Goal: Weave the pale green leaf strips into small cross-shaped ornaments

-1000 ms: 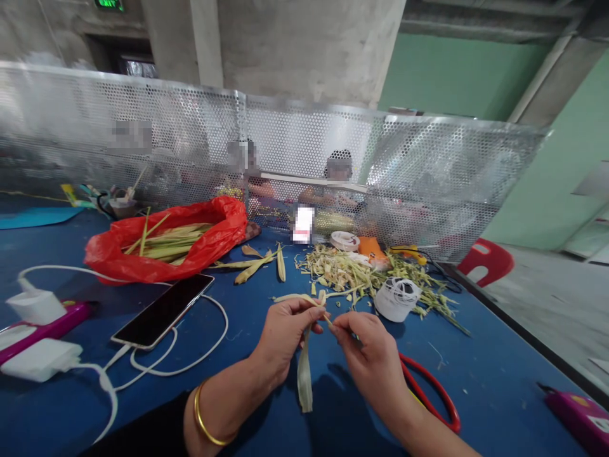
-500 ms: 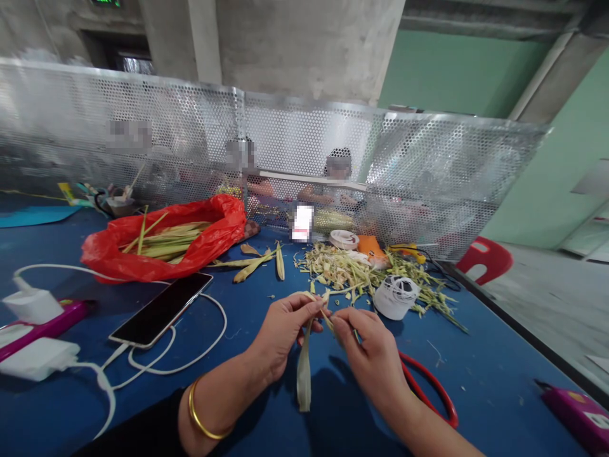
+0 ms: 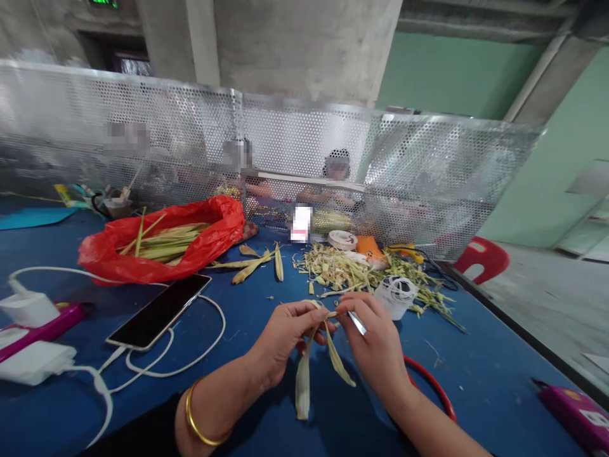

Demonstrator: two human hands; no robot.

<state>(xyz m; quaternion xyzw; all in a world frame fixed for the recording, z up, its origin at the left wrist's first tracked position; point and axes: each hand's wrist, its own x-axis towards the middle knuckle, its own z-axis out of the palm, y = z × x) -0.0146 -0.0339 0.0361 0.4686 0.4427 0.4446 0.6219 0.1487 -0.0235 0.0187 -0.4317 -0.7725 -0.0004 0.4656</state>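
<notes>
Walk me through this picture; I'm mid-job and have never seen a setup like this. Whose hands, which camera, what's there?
No machine here: these are a person's bare left hand and right hand, seen by one camera worn on the head, looking forward and down. The left hand pinches pale leaf strips, whose ends hang down. The right hand, close beside it, holds what looks like a shiny tool, mostly hidden. On the blue table lie a red bag of long leaves, a phone and a heap of plant scraps.
</notes>
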